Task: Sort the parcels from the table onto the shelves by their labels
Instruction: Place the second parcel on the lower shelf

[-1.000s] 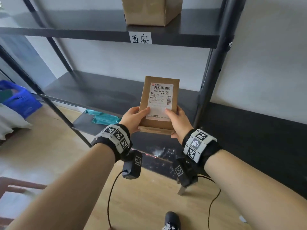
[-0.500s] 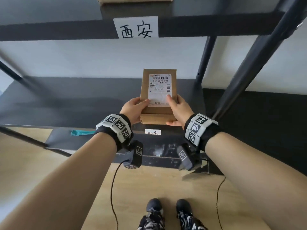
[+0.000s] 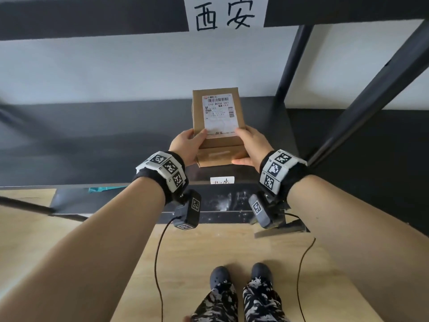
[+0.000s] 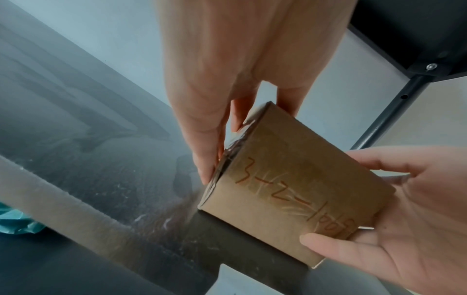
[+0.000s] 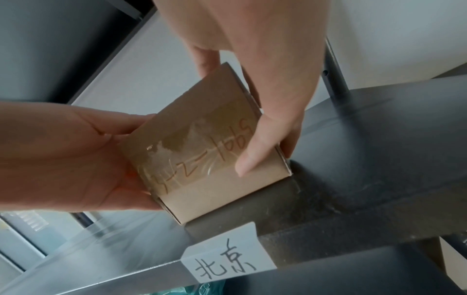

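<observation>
A small brown cardboard parcel [image 3: 218, 117] with a white shipping label on top is held between both hands. My left hand [image 3: 188, 145] grips its left side and my right hand [image 3: 249, 145] grips its right side, thumbs on top. The parcel [image 5: 202, 155] sits low over the front edge of the dark middle shelf [image 3: 92, 140], just above the shelf tag 北京 [image 5: 227, 261]; whether it touches, I cannot tell. The upper shelf carries the tag 西安 [image 3: 226, 16]. Handwritten digits under clear tape show on the parcel's near end [image 4: 290, 191].
A black upright post [image 3: 290, 66] stands at the shelf's back right and a slanted black post [image 3: 371, 101] at the right. A teal bag [image 3: 102, 189] lies on the lowest shelf. Below are the wooden floor, my shoes and two hanging cables.
The parcel has moved forward and down, from in front of the rack to just over the middle shelf's front edge. Both hands keep their hold. The view has closed in on the rack.
</observation>
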Tool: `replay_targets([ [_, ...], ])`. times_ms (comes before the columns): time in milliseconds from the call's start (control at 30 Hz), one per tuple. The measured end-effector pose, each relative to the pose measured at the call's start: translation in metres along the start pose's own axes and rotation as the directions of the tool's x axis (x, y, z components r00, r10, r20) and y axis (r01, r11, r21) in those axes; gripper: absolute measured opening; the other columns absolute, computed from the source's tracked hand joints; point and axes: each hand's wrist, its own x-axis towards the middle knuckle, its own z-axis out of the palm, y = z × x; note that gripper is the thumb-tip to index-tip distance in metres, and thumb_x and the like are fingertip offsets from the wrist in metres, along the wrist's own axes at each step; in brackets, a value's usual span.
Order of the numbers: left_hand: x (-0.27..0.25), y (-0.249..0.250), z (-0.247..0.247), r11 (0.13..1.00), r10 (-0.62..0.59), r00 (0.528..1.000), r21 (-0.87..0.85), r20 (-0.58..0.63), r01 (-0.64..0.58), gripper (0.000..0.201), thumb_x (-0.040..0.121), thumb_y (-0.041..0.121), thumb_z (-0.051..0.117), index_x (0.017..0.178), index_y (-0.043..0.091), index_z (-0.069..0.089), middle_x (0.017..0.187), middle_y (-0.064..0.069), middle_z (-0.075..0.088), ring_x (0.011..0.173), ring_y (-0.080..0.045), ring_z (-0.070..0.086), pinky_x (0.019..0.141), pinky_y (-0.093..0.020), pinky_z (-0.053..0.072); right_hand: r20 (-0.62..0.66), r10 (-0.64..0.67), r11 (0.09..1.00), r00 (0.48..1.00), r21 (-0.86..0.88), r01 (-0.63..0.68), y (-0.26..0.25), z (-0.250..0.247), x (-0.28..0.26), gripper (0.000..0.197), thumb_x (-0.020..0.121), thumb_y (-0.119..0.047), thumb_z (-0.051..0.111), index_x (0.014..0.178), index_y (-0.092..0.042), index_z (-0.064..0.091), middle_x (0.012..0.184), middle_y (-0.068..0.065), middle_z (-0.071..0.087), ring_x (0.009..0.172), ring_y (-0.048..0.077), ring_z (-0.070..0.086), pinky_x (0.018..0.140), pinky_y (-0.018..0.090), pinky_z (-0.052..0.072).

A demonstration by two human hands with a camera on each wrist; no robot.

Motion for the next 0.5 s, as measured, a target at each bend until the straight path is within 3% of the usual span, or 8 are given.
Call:
replay_targets([
  [100, 0.003, 0.001, 0.0, 1.0, 0.02, 1.0, 0.021, -0.005, -0.02, 0.023, 0.092, 0.042, 0.048, 0.102, 0.024, 0.059, 0.114, -0.009, 0.068, 0.106, -0.029, 0.066, 0.091, -0.046, 0.055, -0.003, -0.011, 1.0, 1.0, 0.008, 0.011, 0.002, 0.0, 0.003, 0.04, 0.094, -0.031, 0.044, 0.132, -0.022, 0.051, 0.139, 0.002, 0.049, 0.11, 0.036, 0.059, 0.083, 0.05, 0.058],
  [233, 0.008, 0.001, -0.001, 1.0, 0.007, 1.0, 0.004, 0.008, -0.007, 0.033, 0.093, 0.041, 0.046, 0.115, 0.022, 0.062, 0.11, -0.005, 0.066, 0.11, -0.028, 0.064, 0.093, -0.046, 0.054, -0.015, -0.036, 0.999, 0.999, -0.005, 0.036, 0.006, 0.001, 0.008, 0.038, 0.094, -0.033, 0.044, 0.13, -0.021, 0.053, 0.135, 0.001, 0.052, 0.088, 0.027, 0.063, 0.082, 0.048, 0.059],
  [367, 0.011, 0.002, -0.002, 1.0, -0.012, 1.0, -0.027, 0.015, 0.012, 0.036, 0.095, 0.038, 0.044, 0.121, 0.019, 0.059, 0.107, -0.003, 0.063, 0.108, -0.027, 0.064, 0.093, -0.045, 0.054, -0.024, -0.072, 0.997, 0.997, -0.032, 0.071, 0.009, 0.005, 0.008, 0.042, 0.095, -0.037, 0.043, 0.134, -0.022, 0.051, 0.138, 0.002, 0.052, 0.094, 0.019, 0.059, 0.081, 0.046, 0.059],
  [500, 0.015, -0.001, -0.007, 0.99, -0.016, 0.999, -0.138, 0.036, 0.021, 0.032, 0.095, 0.031, 0.047, 0.123, 0.019, 0.057, 0.097, 0.004, 0.061, 0.097, -0.019, 0.06, 0.092, -0.042, 0.054, -0.024, -0.087, 0.995, 0.996, -0.045, 0.086, 0.006, 0.008, 0.011, 0.045, 0.095, -0.04, 0.043, 0.137, -0.022, 0.048, 0.137, 0.001, 0.051, 0.081, 0.014, 0.058, 0.082, 0.046, 0.059],
])
